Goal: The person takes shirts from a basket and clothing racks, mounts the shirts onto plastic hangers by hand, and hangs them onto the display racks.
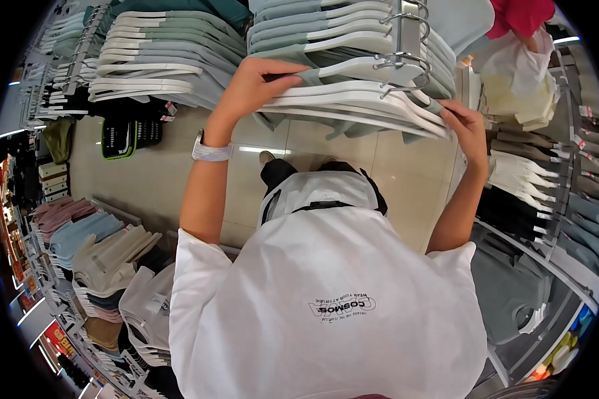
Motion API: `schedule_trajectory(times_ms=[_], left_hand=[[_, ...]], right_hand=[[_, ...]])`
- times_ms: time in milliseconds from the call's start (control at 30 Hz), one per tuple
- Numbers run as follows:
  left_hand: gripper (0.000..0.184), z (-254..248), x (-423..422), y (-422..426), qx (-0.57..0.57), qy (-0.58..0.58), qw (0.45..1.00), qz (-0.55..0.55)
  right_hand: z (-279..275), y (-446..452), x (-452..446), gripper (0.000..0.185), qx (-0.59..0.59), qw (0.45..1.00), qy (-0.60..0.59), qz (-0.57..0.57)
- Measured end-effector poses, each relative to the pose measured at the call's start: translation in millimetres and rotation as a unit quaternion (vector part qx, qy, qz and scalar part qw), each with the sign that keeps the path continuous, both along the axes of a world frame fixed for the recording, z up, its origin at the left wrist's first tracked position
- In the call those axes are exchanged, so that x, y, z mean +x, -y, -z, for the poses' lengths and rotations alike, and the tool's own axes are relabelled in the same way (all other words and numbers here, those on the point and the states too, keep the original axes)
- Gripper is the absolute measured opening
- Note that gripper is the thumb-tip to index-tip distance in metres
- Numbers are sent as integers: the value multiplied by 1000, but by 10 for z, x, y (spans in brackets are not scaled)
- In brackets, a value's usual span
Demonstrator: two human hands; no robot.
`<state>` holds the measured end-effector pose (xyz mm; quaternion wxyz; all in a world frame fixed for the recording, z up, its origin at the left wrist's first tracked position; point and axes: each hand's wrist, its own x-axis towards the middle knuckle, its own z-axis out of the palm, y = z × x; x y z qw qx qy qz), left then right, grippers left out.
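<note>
A row of white hangers with pale grey-green garments hangs from a metal rail (409, 30) in front of me. My left hand (263, 83) is closed at the left end of a white hanger (356, 68), thumb and fingers pinching the shoulder of a grey-green garment (309, 78). At the opposite end, my right hand (464, 126) has its fingers closed by the hanger tips, at the garment's other shoulder (434, 105). Nearer to me, several white hangers (346, 100) hang close together, with grey-green cloth showing below them. The cloth inside both grips is partly hidden.
To the left hangs another row of grey and green garments (160, 50). A black basket with a green rim (118, 139) stands on the tiled floor (246, 189). Racks of folded-looking tops (106, 256) are behind left. Cream garments (519, 176) hang at right, near another person's red sleeve (522, 16).
</note>
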<state>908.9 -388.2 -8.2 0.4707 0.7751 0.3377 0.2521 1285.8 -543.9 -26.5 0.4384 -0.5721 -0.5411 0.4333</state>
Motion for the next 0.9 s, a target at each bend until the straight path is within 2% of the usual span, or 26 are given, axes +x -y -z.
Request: schedule_trajectory(times_ms=[67,200,267,333,400,433,500,567,633,700,767,833,900], left_hand=[[18,48,5,14,8,36,999,-10],[17,137,-29,32,-1,115,993,-38],[17,210,-51,25,7,127,991,-46],[16,214,-98,8,16,139,989,-55],[15,205,-173,5,70,76,990,-99],[15,216,-241,-10,69,76,989,-103],[17,256,-424,-80,32,-15,992,-121],[18,431,-584,-140,4,9,990,-142],[19,619,-759,-148,-22,35,985,-166],[19,782,-843,-115,-15,81,980,-184],[17,885,-934,-57,-5,78,977,-197],[15,891,-1032,62,-16,25,985,-169],[15,869,-1134,247,-41,3,979,-200]], right_hand=[[48,23,-51,15,6,996,16,88],[89,46,-231,13,66,983,81,153],[140,62,-339,9,268,925,198,182],[206,135,-385,10,253,929,169,210],[267,190,-395,11,235,932,141,237],[296,209,-375,11,239,925,136,263],[355,265,-351,12,244,919,130,281],[364,383,-391,11,265,864,182,388],[204,514,-604,9,283,853,181,399],[110,651,-884,3,262,878,93,390],[-68,621,-1310,4,244,921,53,300],[-163,468,-1692,7,221,966,89,98],[-156,266,-2098,8,63,990,87,-90]])
